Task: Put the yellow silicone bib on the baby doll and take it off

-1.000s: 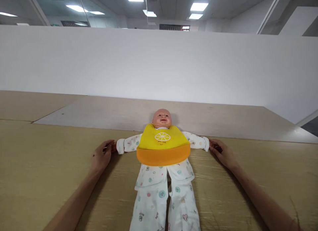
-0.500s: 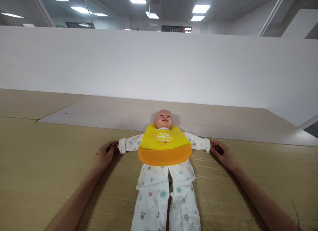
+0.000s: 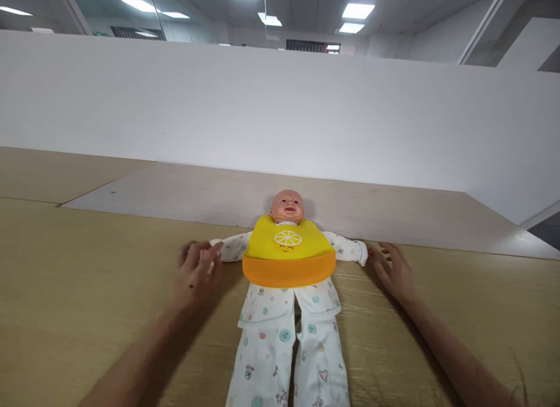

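Our open left hand (image 3: 198,273), blurred, spreads its fingers at the sleeve (image 3: 234,248) of a white printed-pajama vinyl baby doll (image 3: 286,206) lying on the tan wooden table (image 3: 87,279) in a yellow-orange silicone bib (image 3: 289,255); our open right hand (image 3: 394,273) lies just beside the other cuff (image 3: 361,253).

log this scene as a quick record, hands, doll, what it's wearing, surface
left hand: open, blurred, over one sleeve cuff, contact unclear
right hand: open, fingertips beside the other sleeve cuff
item: baby doll, lying face up
clothing: yellow and orange bib, white patterned pajamas
surface: wooden tabletop
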The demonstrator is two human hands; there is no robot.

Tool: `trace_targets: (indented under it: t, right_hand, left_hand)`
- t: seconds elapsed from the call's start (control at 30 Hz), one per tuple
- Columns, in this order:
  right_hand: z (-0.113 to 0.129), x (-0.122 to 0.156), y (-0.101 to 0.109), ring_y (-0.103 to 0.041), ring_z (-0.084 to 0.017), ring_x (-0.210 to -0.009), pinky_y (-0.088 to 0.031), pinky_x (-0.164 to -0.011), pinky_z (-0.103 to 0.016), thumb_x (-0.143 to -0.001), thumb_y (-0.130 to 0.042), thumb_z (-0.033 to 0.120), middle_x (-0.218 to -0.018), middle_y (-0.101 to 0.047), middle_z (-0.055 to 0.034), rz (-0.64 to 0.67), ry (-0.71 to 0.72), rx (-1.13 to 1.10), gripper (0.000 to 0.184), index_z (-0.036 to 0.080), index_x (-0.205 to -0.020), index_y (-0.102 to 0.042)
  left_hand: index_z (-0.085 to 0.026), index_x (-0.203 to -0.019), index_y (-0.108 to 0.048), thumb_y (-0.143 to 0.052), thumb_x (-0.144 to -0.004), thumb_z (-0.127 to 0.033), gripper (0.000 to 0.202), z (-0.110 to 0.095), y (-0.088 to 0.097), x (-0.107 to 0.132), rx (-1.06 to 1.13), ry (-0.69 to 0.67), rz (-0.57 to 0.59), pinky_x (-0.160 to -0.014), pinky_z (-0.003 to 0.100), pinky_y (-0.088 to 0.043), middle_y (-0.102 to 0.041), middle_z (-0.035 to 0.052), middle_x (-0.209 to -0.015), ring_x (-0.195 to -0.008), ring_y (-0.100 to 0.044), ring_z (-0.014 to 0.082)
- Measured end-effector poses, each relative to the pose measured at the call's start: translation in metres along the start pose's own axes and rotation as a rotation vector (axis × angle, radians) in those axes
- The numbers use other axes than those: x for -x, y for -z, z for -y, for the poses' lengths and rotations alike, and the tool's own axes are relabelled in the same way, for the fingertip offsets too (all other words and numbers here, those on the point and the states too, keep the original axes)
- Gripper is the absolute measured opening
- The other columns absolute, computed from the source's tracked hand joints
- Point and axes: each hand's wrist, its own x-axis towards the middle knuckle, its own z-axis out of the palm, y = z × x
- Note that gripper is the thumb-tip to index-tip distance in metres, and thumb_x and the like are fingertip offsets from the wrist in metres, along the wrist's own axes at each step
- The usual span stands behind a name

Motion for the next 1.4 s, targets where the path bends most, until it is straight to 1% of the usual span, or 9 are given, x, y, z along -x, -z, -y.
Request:
trace_targets:
  t: [0.17, 0.37, 0.53, 0.77, 0.87, 0.97, 1.1, 1.27, 1.4]
  right_hand:
    - [0.071, 0.006, -0.004, -0.053, -0.028, -0.115, -0.05, -0.095, -0.045, -0.089, -0.052, 0.023, -0.126, -0.048, -0.0147, 0.016, 0.466, 0.137, 0.053, 0.027, -0.139, -0.036]
    - [0.122, 0.009, -0.011, -0.055, -0.023, -0.109, -0.051, -0.093, -0.042, -0.089, -0.054, 0.016, -0.117, -0.054, -0.0115, -0.063, 0.599, 0.113, 0.044, 0.028, -0.132, -0.051]
    - [0.118, 0.012, -0.01, -0.055, -0.023, -0.107, -0.052, -0.089, -0.042, -0.089, -0.052, 0.013, -0.117, -0.054, -0.0122, -0.041, 0.59, 0.052, 0.04, 0.026, -0.128, -0.053]
    - [0.108, 0.026, -0.021, -0.054, -0.023, -0.111, -0.052, -0.089, -0.038, -0.088, -0.049, 0.011, -0.12, -0.052, -0.0134, -0.01, 0.494, -0.061, 0.04, 0.022, -0.126, -0.046]
    - [0.099, 0.027, -0.024, -0.056, -0.022, -0.105, -0.052, -0.085, -0.037, -0.086, -0.048, 0.012, -0.111, -0.054, -0.0121, -0.052, 0.374, -0.188, 0.027, 0.019, -0.112, -0.048]
    - [0.092, 0.024, -0.023, -0.057, -0.017, -0.084, -0.05, -0.066, -0.028, -0.085, -0.045, 0.014, -0.095, -0.056, -0.0082, -0.049, 0.271, -0.249, 0.01, 0.019, -0.093, -0.049]
    - [0.091, 0.021, -0.02, -0.054, -0.013, -0.066, -0.044, -0.056, -0.024, -0.085, -0.042, 0.014, -0.079, -0.057, -0.0037, 0.025, 0.253, -0.25, 0.011, 0.02, -0.078, -0.047]
    - [0.086, 0.022, -0.028, -0.05, -0.01, -0.05, -0.039, -0.049, -0.021, -0.084, -0.041, 0.012, -0.059, -0.054, 0.0018, 0.133, 0.297, -0.218, 0.015, 0.019, -0.073, -0.049]
    - [0.084, 0.025, -0.03, -0.054, -0.012, -0.052, -0.041, -0.052, -0.023, -0.082, -0.038, 0.015, -0.058, -0.057, 0.0004, 0.21, 0.272, -0.234, 0.018, 0.019, -0.071, -0.052]
  left_hand:
    - [-0.026, -0.119, -0.062, -0.058, -0.08, -0.012, 0.042, -0.046, 0.006, -0.003, 0.03, -0.341, 0.134, -0.087, 0.044, -0.047, -0.062, 0.0115, -0.098, -0.095, -0.054, 0.0265]
    - [-0.023, -0.116, -0.064, -0.056, -0.082, -0.011, 0.036, -0.058, 0.008, 0.0, 0.076, -0.339, 0.062, -0.077, 0.038, -0.051, -0.063, 0.0114, -0.094, -0.088, -0.058, 0.0246]
    - [-0.023, -0.114, -0.064, -0.052, -0.087, -0.012, 0.031, -0.061, 0.003, 0.013, 0.234, -0.178, -0.002, -0.073, 0.027, -0.055, -0.063, 0.0093, -0.096, -0.084, -0.064, 0.0167]
    - [-0.019, -0.109, -0.064, -0.051, -0.084, -0.014, 0.028, -0.065, 0.004, 0.016, 0.402, -0.049, 0.028, -0.076, 0.031, -0.055, -0.062, 0.0111, -0.104, -0.087, -0.064, 0.0183]
    - [-0.016, -0.109, -0.06, -0.048, -0.083, -0.015, 0.029, -0.056, 0.0, 0.015, 0.446, 0.177, 0.011, -0.074, 0.032, -0.053, -0.062, 0.0092, -0.096, -0.078, -0.062, 0.0161]
    - [-0.016, -0.101, -0.059, -0.047, -0.081, -0.022, 0.024, -0.041, -0.006, 0.012, 0.512, 0.452, 0.081, -0.062, 0.028, -0.05, -0.059, 0.0029, -0.08, -0.061, -0.055, 0.0135]
    - [-0.02, -0.09, -0.058, -0.047, -0.078, -0.028, 0.018, -0.03, -0.009, 0.008, 0.603, 0.748, 0.165, -0.052, 0.027, -0.044, -0.058, 0.0007, -0.076, -0.056, -0.053, 0.0142]
    - [-0.023, -0.082, -0.055, -0.046, -0.075, -0.023, 0.011, -0.04, -0.009, 0.007, 0.67, 0.736, 0.221, -0.054, 0.028, -0.043, -0.059, 0.0, -0.071, -0.058, -0.054, 0.0155]
    - [-0.024, -0.098, -0.052, -0.047, -0.081, -0.028, 0.018, -0.048, -0.012, 0.013, 0.76, 0.738, 0.214, -0.052, 0.028, -0.039, -0.049, -0.0046, -0.058, -0.053, -0.049, 0.017]
